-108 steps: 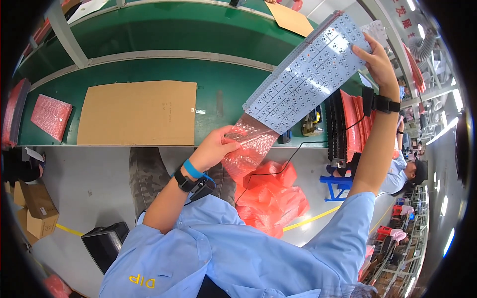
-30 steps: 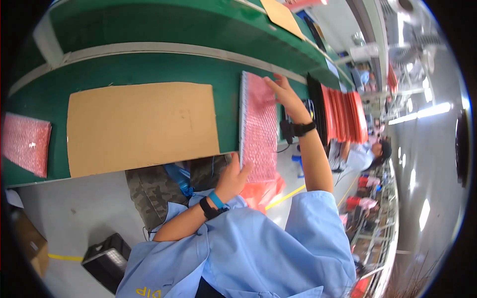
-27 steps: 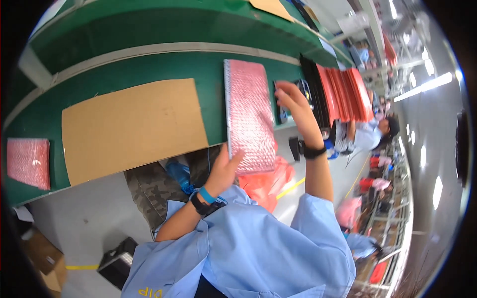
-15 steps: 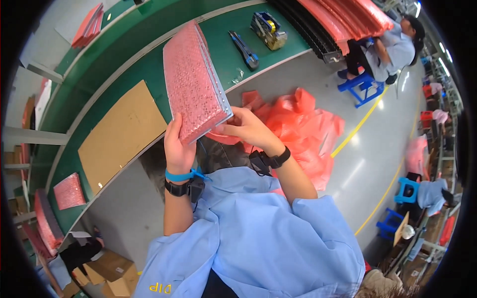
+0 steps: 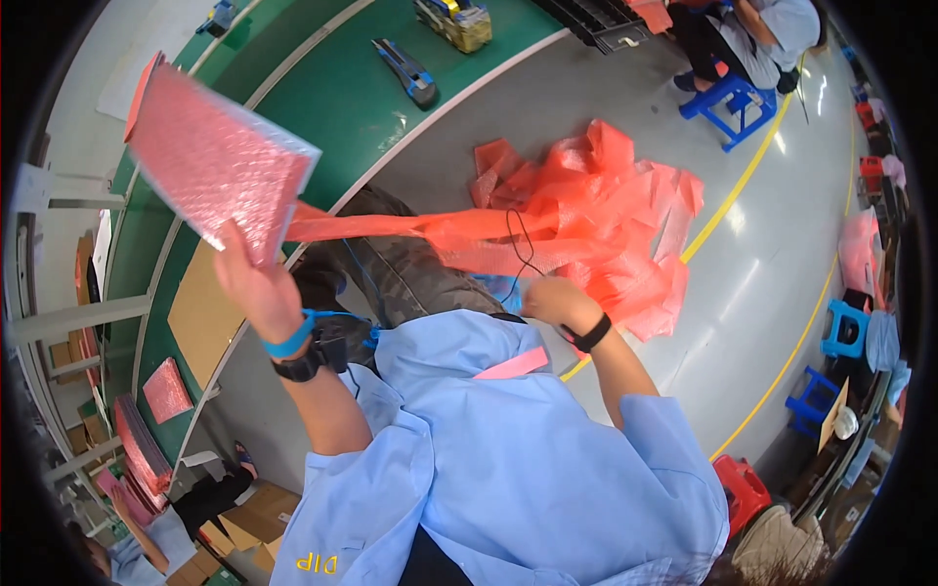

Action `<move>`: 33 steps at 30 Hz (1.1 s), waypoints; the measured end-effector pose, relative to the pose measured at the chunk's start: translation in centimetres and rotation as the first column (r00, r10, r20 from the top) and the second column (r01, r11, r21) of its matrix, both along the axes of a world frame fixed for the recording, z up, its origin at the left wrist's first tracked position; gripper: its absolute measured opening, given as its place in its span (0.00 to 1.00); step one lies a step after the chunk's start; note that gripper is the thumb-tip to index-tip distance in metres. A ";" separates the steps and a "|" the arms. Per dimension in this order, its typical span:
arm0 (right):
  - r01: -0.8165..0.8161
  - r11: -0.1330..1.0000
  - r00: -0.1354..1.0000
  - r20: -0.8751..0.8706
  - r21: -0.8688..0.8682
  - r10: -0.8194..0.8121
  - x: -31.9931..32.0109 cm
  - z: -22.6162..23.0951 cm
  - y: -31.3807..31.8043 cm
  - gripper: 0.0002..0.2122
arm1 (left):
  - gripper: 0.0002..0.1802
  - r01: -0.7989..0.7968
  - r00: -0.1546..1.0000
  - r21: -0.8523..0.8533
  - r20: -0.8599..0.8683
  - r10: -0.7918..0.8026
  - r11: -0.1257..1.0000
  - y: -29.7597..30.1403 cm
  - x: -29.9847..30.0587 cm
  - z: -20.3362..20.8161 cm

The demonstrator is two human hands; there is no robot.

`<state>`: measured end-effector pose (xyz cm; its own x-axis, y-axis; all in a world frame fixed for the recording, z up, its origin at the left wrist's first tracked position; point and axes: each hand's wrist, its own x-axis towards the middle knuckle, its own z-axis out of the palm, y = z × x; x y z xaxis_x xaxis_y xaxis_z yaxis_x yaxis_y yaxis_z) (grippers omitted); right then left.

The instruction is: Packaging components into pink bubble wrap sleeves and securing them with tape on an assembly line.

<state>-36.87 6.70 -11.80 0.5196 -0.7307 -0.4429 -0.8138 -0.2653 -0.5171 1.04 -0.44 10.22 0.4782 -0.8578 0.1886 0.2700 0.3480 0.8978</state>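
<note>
the left hand (image 5: 256,285) has its fingers clamped on the near edge of a pink bubble-wrapped packet (image 5: 217,146), which tilts above the green worktop (image 5: 327,127) at its left part, a pale edge showing at one end; the right hand (image 5: 561,303) is in front of the body, near a thin black cable (image 5: 529,256), its fingers curled partly out of sight, so whether they grip anything i cannot tell; a strip of red-pink film (image 5: 376,227) runs from beside the packet to a crumpled film heap (image 5: 601,234) over the grey floor (image 5: 718,322); on the worktop lie a blue-and-black utility knife (image 5: 405,74), a tape dispenser (image 5: 455,21) just beside it, a brown cardboard sheet (image 5: 203,313) partly behind the left hand, and a smaller bubble-wrapped packet (image 5: 168,391) near the sheet; a yellow floor line (image 5: 735,205) passes a blue stool (image 5: 728,105) where a co-worker (image 5: 767,39) sits; opened cardboard boxes (image 5: 259,518) stand at the lower left
</note>
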 end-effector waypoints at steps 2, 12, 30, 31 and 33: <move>0.033 0.998 0.996 -0.079 0.048 -0.029 -3.4 -1.6 1.1 0.17 | 0.20 -0.093 0.985 -0.070 0.140 0.102 0.993 0.3 1.0 0.9; 0.561 0.731 0.605 0.795 -0.389 -0.040 6.6 8.2 -7.9 0.11 | 0.22 -0.231 0.954 -0.192 0.149 0.261 0.954 2.4 0.4 5.1; 0.831 0.549 0.352 -0.848 0.088 -0.397 -33.5 -16.6 32.2 0.15 | 0.20 -0.428 0.879 -0.197 0.136 0.457 0.882 1.4 10.5 4.3; 0.819 0.567 0.369 -0.842 0.093 -0.394 -34.6 -16.4 30.6 0.15 | 0.20 -0.444 0.868 -0.207 0.142 0.475 0.872 1.9 10.5 4.4; 0.764 0.645 0.376 -0.804 -0.013 -0.461 -35.4 -16.9 26.3 0.16 | 0.20 -0.470 0.863 -0.197 0.104 0.495 0.861 2.3 10.2 4.5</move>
